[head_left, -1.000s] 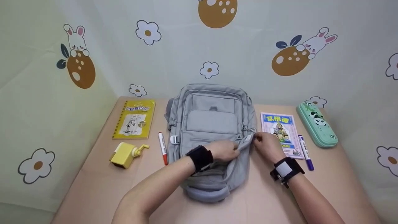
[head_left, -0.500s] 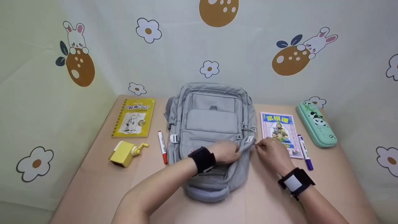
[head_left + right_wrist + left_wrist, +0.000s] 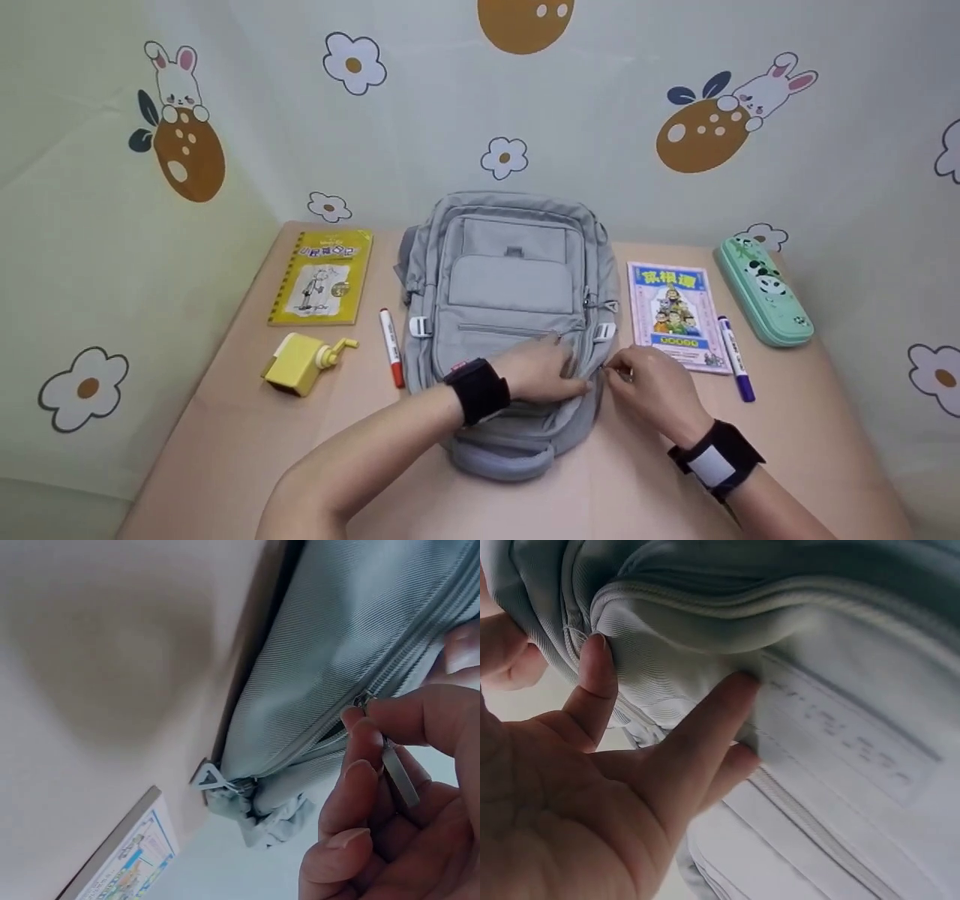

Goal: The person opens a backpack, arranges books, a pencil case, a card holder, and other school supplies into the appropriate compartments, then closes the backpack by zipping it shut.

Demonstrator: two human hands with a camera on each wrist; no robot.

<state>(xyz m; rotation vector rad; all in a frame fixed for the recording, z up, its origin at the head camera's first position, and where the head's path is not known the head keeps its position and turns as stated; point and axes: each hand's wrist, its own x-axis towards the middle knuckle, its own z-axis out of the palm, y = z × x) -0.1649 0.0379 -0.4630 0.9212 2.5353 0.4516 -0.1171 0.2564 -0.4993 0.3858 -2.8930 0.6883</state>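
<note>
A grey backpack (image 3: 512, 283) lies front side up on the table, its padded handle (image 3: 504, 460) toward me. My left hand (image 3: 541, 373) rests on the backpack's lower front, thumb and fingers apart. In the left wrist view, its fingertips (image 3: 739, 690) touch the fabric by a label, with the thumb near a zipper seam. At the bag's right side, my right hand (image 3: 661, 388) pinches a zipper pull (image 3: 400, 777), seen clearly in the right wrist view. The zipper's teeth (image 3: 409, 652) part in a narrow gap beside the slider.
Left of the bag are a yellow notebook (image 3: 321, 279), a yellow pencil sharpener (image 3: 304, 365) with a crank, and a red marker (image 3: 391, 349). On its right lie a pink-and-blue book (image 3: 679, 319), a purple marker (image 3: 736, 360) and a green panda pencil case (image 3: 765, 292).
My right hand has moved nearer to me along the bag's right side with the zipper pull. My left hand has let go of the lifted fabric edge, which now lies flatter, and spread its fingers.
</note>
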